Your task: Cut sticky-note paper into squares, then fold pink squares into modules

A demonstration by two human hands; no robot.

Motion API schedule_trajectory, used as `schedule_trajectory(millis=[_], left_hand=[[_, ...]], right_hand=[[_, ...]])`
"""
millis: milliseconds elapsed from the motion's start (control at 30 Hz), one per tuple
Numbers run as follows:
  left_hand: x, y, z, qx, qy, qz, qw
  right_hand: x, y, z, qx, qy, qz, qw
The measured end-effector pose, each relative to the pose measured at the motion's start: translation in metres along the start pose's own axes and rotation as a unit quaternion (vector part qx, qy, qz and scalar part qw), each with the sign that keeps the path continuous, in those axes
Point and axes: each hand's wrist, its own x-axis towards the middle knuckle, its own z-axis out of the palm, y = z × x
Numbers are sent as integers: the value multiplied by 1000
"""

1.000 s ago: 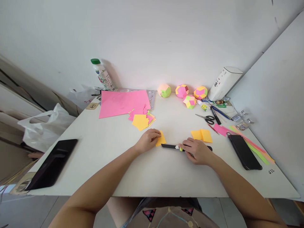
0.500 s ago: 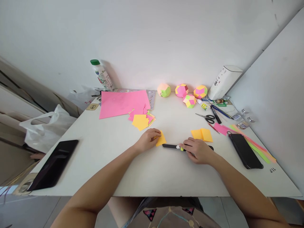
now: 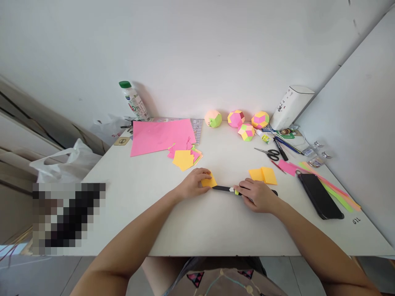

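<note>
My left hand (image 3: 193, 184) rests on the white table (image 3: 197, 222) with its fingers curled over a small orange paper square (image 3: 210, 181), pressing it flat. My right hand (image 3: 257, 196) lies just to the right, closed over a black utility knife (image 3: 226, 189) whose tip points left towards the orange square. Two more orange paper pieces (image 3: 263, 174) lie just beyond my right hand.
A big pink sheet (image 3: 162, 135) and a heap of orange and pink squares (image 3: 185, 157) lie at the back left, near a bottle (image 3: 132, 101). Several paper balls (image 3: 237, 119), scissors (image 3: 268, 153), pens, a white box (image 3: 290, 107) and a black phone (image 3: 319, 195) fill the right side.
My left hand has pressed the orange square flatter and covers more of it. The right hand and knife have hardly moved. The view shifted slightly.
</note>
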Motion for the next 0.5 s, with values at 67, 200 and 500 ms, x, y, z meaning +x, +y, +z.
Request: schedule_trajectory(millis=[67,200,500], left_hand=[[0,0,0,-12,9,-8,1000],[-1,5,1,-19,13,0,1000],[-3,19,10,-2,47,28,999]], right_hand=[[0,-1,0,-8,2,-1,1000],[-1,-4,-2,-14,-14,10,1000],[-4,-22,-9,-10,-91,51,995]])
